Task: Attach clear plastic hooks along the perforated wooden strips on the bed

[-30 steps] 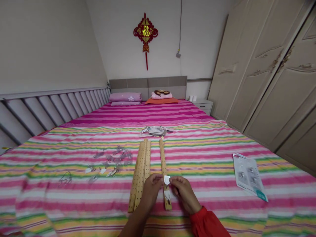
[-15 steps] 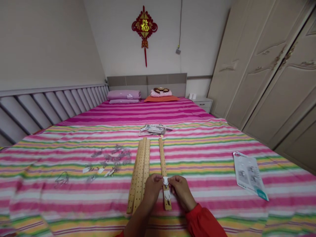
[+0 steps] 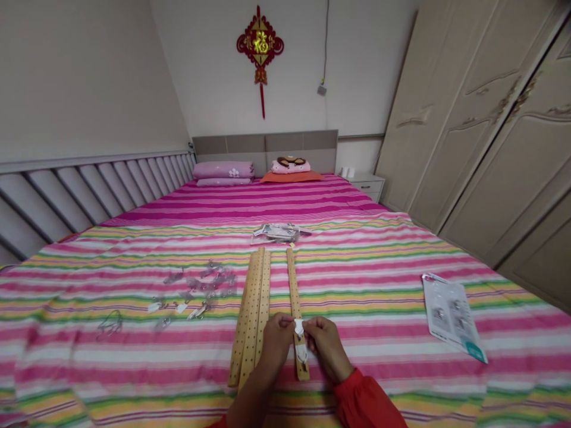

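Head view: our left hand (image 3: 277, 342) and right hand (image 3: 327, 346) pinch a white hook (image 3: 298, 326) against a wooden strip (image 3: 294, 285) on the bed (image 3: 379, 380); a slipped pinch could drop it.

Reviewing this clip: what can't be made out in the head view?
White hook: the left hand and right hand cover its edges, so whether it is stuck to the wooden strip is unclear.
Loose hooks: too small and clear to count.
Packet: too small to read.
Leaflet: print too small to read.
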A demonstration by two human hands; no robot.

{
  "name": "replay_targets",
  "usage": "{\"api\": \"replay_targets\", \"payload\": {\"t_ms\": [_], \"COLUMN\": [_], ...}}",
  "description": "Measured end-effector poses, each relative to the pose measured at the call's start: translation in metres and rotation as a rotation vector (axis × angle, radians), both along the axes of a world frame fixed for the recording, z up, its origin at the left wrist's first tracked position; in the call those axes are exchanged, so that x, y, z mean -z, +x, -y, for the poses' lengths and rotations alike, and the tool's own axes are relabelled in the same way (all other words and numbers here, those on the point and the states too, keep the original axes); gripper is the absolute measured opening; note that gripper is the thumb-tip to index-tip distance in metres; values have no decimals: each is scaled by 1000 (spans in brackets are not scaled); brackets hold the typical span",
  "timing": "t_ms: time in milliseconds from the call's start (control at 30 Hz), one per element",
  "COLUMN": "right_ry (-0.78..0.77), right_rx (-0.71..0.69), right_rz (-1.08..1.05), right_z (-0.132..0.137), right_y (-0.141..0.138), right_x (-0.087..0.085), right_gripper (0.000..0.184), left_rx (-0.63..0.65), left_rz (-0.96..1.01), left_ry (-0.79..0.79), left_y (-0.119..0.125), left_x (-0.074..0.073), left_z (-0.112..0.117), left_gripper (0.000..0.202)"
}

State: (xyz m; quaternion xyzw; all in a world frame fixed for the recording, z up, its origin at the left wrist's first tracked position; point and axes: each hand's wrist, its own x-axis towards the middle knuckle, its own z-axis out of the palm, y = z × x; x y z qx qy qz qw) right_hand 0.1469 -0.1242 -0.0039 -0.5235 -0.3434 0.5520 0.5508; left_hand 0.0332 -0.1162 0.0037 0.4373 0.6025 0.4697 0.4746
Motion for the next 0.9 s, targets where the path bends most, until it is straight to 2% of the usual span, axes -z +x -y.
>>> {"api": "replay_targets", "payload": {"t_ms": [600,667,767,833,900], "right_ry": [28,30,23,10,3], "right_rx": [44,47,34,13,-15], "right_rz": [5,-9,-48,-77,-93], "right_z": [-2,-1,3,6,8], "right_y": [-1,-1,2,5,9], "right_x": [10,10,7,6,7], "right_gripper": [23,24,28,31,33], "left_rx": [-8,11,44,14,-86], "left_rz": [-36,-26,0,-21,-61], "left_ry": [-10,-13,66,160,219], "left_y": [3,4,-3,-20,-48], "left_x": [10,6,-11,-25,-37], "left_z": [-1,3,10,12,13], "left_gripper": [6,3,10,15,19]}}
